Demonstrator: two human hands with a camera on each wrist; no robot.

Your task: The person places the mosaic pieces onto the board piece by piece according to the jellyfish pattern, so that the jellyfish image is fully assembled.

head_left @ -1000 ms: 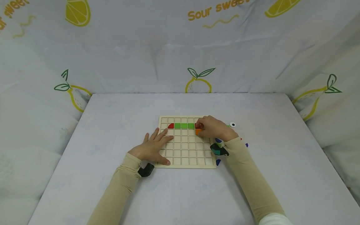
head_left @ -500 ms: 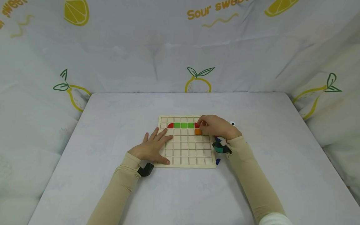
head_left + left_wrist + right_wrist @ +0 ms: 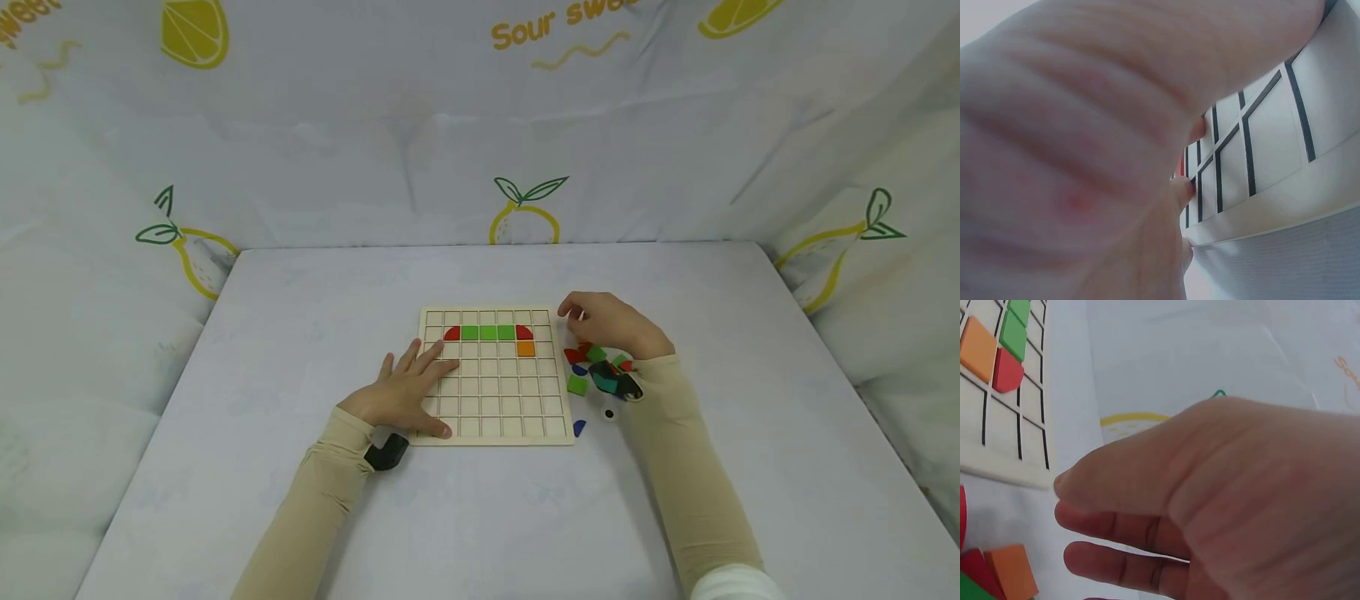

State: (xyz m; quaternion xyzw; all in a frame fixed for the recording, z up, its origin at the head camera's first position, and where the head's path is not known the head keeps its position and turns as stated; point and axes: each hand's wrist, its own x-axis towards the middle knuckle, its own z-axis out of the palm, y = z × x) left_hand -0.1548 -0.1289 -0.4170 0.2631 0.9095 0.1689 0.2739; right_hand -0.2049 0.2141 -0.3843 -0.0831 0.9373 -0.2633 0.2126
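Note:
A pale wooden board (image 3: 491,429) ruled into squares lies on the table. In its second row, several green squares (image 3: 488,333) sit between a red rounded piece (image 3: 452,334) on the left and another red rounded piece (image 3: 524,332) on the right. Below the right one is an orange square (image 3: 527,349). My left hand (image 3: 401,392) rests with spread fingers on the board's left edge. Beyond the board's right edge hovers my right hand (image 3: 607,321), fingers loosely bent and holding nothing. The right wrist view shows its thumb tip close to the board's corner.
Loose pieces lie right of the board, partly under the right wrist: a green square (image 3: 577,384), a red piece (image 3: 573,356), a blue rounded piece (image 3: 579,427) and a white disc with a black dot (image 3: 609,413). A lemon-printed white cloth (image 3: 360,167) hangs behind the table.
My right hand has let go of the right red piece and moved right, off the board, uncovering the row's end. My left hand stays in place.

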